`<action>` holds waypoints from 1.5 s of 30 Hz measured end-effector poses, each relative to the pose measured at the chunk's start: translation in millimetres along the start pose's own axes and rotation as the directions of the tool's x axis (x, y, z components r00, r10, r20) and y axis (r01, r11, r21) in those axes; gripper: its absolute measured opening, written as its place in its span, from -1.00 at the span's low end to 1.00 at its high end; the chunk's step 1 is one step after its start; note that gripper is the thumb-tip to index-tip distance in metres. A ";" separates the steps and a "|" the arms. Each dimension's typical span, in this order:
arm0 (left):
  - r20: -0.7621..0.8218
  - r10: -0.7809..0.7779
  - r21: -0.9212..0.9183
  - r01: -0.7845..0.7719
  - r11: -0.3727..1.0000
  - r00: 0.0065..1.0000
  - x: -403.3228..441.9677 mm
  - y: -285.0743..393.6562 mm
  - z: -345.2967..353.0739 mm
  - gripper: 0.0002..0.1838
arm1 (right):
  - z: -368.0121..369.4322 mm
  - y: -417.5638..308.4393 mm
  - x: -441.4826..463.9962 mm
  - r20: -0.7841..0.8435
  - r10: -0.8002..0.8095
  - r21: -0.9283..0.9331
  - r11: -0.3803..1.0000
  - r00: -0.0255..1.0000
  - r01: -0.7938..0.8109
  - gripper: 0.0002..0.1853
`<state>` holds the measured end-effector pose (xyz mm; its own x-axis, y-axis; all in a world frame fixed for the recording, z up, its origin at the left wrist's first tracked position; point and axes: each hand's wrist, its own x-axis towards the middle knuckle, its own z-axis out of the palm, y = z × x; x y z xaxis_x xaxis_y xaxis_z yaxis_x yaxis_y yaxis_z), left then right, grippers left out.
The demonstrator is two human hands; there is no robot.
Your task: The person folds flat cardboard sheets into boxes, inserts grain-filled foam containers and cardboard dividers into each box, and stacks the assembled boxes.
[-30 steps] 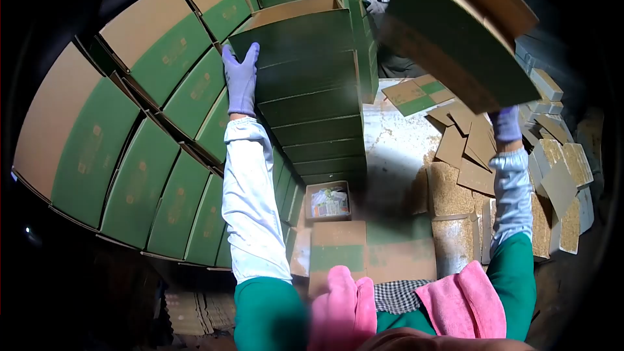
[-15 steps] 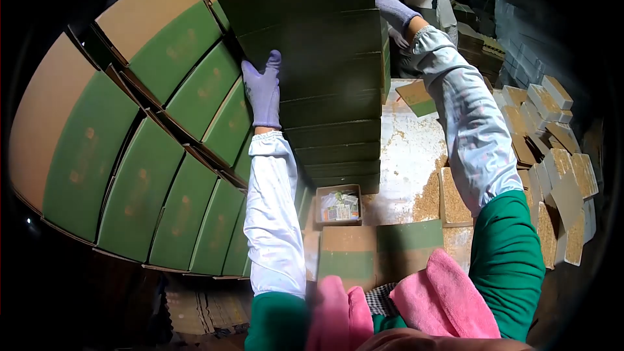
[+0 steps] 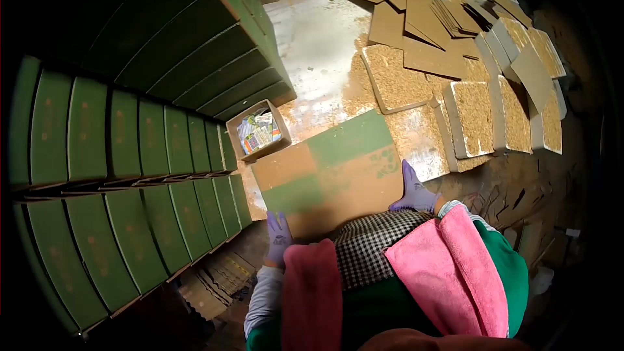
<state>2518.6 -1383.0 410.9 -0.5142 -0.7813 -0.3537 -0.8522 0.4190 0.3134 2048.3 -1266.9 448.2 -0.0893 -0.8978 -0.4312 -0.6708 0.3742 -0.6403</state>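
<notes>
Green-and-brown cardboard (image 3: 328, 172) is flanked by the left hand (image 3: 279, 239) and the right hand (image 3: 416, 192), both unclenched at its edges, presumably so it is steadied from two sides. Beyond the left hand, a box (image 3: 272, 148) of packets (image 3: 260, 131) is set, likely for easy reach.
</notes>
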 end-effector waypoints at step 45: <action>-0.414 0.538 0.023 -0.583 0.812 0.734 67.9 141.4 -192.5 -0.32 | -62.7 -121.0 24.0 -0.509 0.092 0.414 0.898 0.856 0.150 -0.26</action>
<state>2381.8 -1465.8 600.9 -0.7958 -0.5398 0.2743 -0.3950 0.8061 0.4406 2081.1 -1348.3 555.2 -0.5129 -0.8521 -0.1043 -0.3109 0.2976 -0.9027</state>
